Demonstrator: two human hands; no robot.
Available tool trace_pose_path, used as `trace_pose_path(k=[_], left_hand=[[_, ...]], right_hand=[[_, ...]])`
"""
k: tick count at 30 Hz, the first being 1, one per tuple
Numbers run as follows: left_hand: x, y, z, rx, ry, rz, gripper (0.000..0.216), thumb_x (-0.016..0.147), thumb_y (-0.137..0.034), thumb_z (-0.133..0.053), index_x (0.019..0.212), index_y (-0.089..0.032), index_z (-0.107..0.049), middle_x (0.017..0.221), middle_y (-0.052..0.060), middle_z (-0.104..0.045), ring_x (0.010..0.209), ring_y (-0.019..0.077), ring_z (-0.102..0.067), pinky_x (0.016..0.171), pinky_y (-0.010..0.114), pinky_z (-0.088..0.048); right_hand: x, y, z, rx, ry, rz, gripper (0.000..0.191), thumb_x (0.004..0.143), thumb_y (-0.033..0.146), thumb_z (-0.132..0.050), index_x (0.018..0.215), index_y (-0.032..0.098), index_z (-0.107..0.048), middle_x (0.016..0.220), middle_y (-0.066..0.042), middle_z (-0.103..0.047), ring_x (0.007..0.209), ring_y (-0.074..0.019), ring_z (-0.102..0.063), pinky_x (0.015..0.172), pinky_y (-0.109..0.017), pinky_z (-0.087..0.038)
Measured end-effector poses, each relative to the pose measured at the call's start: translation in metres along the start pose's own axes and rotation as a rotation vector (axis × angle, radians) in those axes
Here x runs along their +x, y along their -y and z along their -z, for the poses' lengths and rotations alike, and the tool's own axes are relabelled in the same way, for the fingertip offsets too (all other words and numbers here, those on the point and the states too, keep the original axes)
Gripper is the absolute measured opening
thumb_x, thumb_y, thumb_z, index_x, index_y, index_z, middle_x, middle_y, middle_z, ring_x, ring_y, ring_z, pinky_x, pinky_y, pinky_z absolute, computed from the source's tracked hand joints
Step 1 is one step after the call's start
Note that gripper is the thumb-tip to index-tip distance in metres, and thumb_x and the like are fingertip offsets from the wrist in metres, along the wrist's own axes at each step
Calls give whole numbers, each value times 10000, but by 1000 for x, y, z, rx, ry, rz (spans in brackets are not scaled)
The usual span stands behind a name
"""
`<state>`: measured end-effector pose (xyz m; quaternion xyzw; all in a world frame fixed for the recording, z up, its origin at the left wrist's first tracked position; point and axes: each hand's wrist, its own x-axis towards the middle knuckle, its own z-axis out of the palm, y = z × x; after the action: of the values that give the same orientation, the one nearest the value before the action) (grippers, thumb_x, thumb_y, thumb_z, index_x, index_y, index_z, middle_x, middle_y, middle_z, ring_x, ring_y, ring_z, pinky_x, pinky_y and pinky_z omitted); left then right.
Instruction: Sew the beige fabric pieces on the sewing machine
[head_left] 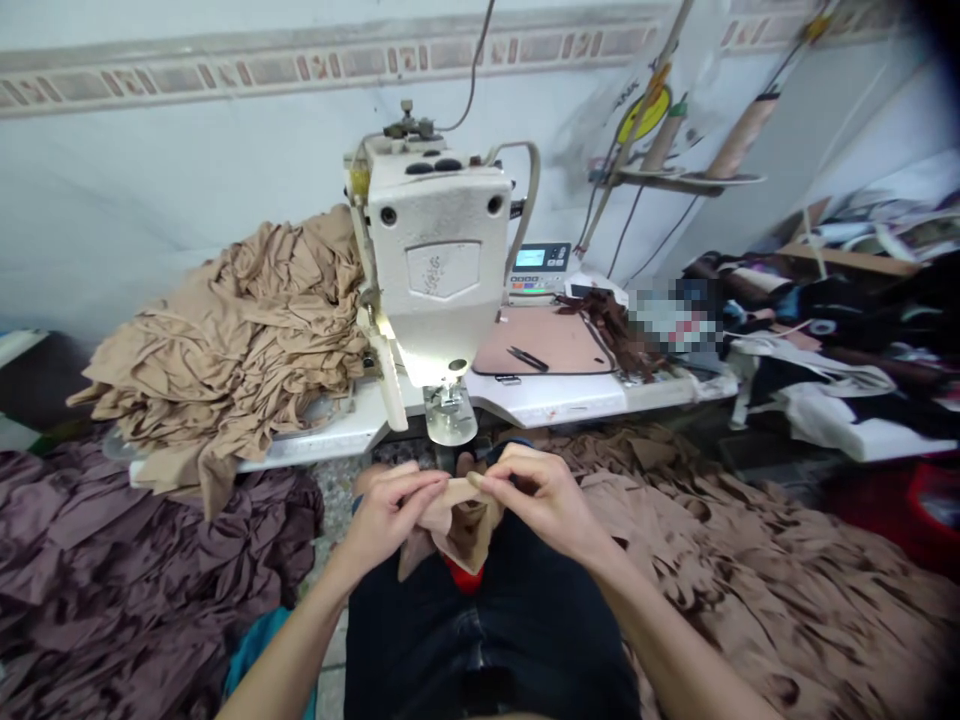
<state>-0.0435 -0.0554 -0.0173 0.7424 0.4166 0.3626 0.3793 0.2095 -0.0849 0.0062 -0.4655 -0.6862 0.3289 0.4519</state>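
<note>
My left hand (390, 510) and my right hand (536, 490) both pinch a small tan fabric piece (461, 525) over my lap, fingers closed on its upper edge. The piece hangs down between the hands, in front of my dark trousers (487, 620). Just beyond the hands stands a white sewing machine (435, 250), its presser foot (448, 400) lit over the table edge. A red thing shows beneath the fabric; I cannot make out what it is.
A heap of tan fabric (240, 320) lies on the white table (540, 395) left of the machine. Small snips (527, 358) rest on a pinkish mat (555, 345). Purple fabric (112, 570) piles at the left floor, tan fabric (765, 580) at the right. Clutter fills the far right.
</note>
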Motion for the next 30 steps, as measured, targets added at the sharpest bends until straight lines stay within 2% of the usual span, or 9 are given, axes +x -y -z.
trace_pose_path(k=[4, 8, 12, 17, 20, 25, 28, 30], left_hand=[[5, -8, 3, -22, -51, -17, 197, 986, -328, -695, 981, -263, -880, 818, 68, -736, 747, 216, -657, 700, 289, -460], [13, -11, 3, -127, -98, 49, 206, 951, -368, -721, 876, -238, -863, 805, 62, -734, 746, 214, -658, 709, 282, -481], [24, -12, 4, -254, -116, 122, 218, 926, -391, -741, 851, -206, -831, 820, 56, -737, 772, 208, -656, 726, 273, -493], [33, -19, 12, -280, -40, 152, 312, 959, -457, -703, 842, -183, -794, 805, 50, -715, 755, 198, -627, 707, 266, -480], [35, -26, 15, -231, -45, 143, 339, 945, -480, -713, 802, -180, -785, 762, 43, -694, 715, 191, -605, 662, 260, -463], [41, -32, 11, -227, -164, 203, 266, 842, -443, -815, 773, -186, -796, 738, 45, -732, 676, 199, -641, 649, 273, -495], [48, -35, 7, -254, -270, 244, 289, 777, -431, -865, 736, -184, -720, 629, -2, -631, 574, 154, -567, 564, 241, -439], [54, -36, 5, -286, -322, 243, 305, 765, -425, -872, 790, -190, -678, 629, -29, -586, 553, 131, -527, 543, 223, -414]], right_hand=[[1, 10, -3, -29, -103, 54, 358, 1040, 422, -671, 772, 206, -770, 720, -32, -641, 650, -177, -589, 618, -316, -444], [8, 10, -6, -30, -179, 53, 353, 1025, 421, -679, 758, 202, -754, 707, -23, -617, 625, -167, -555, 583, -311, -414], [21, 5, -8, -18, -234, 51, 334, 1004, 397, -695, 745, 196, -760, 676, -5, -570, 611, -153, -504, 570, -302, -374], [35, -4, -10, 120, -254, -60, 384, 924, 482, -760, 689, 179, -750, 638, -5, -570, 582, -147, -476, 538, -292, -372], [37, -12, -9, 221, -230, -150, 419, 879, 547, -782, 699, 171, -746, 631, -16, -624, 569, -154, -518, 522, -280, -404], [39, -20, -5, 294, -232, -193, 392, 840, 533, -806, 729, 160, -760, 625, -23, -663, 562, -161, -550, 532, -276, -430], [45, -21, -4, 321, -233, -196, 374, 838, 516, -799, 727, 161, -760, 635, -26, -676, 575, -168, -565, 543, -278, -429], [50, -23, -5, 338, -254, -194, 359, 829, 500, -807, 714, 163, -760, 655, -33, -696, 603, -177, -589, 573, -283, -449]])
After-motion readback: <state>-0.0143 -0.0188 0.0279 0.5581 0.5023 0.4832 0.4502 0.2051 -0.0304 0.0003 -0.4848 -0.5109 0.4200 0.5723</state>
